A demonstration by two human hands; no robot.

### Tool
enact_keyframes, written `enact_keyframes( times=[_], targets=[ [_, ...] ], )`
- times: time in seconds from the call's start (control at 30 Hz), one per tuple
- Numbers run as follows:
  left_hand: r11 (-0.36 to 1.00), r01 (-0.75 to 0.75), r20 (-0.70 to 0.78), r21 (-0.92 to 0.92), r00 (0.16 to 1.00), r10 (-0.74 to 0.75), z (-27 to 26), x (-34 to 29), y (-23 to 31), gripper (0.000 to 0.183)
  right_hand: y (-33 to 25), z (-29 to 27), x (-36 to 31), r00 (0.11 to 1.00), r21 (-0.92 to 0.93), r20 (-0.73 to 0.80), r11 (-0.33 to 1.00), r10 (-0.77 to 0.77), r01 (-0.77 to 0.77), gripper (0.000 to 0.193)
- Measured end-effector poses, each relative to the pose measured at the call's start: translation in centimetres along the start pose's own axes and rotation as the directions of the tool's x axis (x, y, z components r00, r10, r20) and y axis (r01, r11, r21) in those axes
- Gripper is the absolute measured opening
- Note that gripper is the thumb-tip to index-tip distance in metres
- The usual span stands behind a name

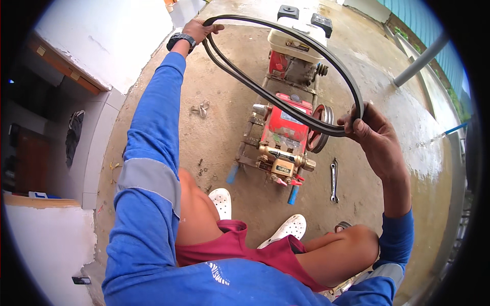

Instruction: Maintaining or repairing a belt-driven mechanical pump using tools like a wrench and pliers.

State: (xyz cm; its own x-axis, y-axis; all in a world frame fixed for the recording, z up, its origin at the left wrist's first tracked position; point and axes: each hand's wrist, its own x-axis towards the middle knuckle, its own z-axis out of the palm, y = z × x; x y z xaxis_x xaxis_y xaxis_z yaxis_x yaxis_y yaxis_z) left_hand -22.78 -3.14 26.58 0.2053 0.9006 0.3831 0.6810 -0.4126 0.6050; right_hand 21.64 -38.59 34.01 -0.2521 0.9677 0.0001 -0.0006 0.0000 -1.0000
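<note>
A black drive belt is stretched into a long loop between my two hands, held in the air over the machine. My left hand, with a dark watch at the wrist, grips its far left end. At the right end, the fingers and thumb of my right hand close round it. Beneath the loop stands a red pump with a brass head and a grooved pulley on its right side. Behind the pump, on the same frame, sits an engine with a cream tank.
A combination wrench lies on the concrete right of the pump. Some metal pieces and several small bolts lie to its left. A grey pole rises at the right, and a white wall stands at the left.
</note>
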Motion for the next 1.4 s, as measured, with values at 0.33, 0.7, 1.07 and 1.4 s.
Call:
enact_keyframes(
  times=[0.33,0.7,1.07,1.4],
  targets=[
    [0.857,0.282,0.391,-0.432,0.914,-0.104,1.2,-2.0,0.7,0.036,0.0,0.6,1.3,0.984,-0.043,-0.173,0.998,0.041,-0.049,0.021],
    [0.927,0.075,-0.122,-0.366,0.984,-0.128,1.7,0.0,-0.9,0.024,3.4,2.3,2.8,0.988,0.222,-0.073,0.968,0.14,-0.12,0.025],
    [0.857,0.117,-0.137,-0.503,0.968,-0.212,3.4,-0.3,-4.7,0.017,3.3,3.0,0.7,0.982,-0.07,0.164,0.994,0.091,-0.08,0.025],
    [0.987,0.159,-0.029,-0.027,0.987,-0.16,4.1,-3.0,-5.3,0.026,3.7,1.4,-0.4,0.991,0.058,0.024,0.99,0.13,-0.131,0.033]
  ],
)
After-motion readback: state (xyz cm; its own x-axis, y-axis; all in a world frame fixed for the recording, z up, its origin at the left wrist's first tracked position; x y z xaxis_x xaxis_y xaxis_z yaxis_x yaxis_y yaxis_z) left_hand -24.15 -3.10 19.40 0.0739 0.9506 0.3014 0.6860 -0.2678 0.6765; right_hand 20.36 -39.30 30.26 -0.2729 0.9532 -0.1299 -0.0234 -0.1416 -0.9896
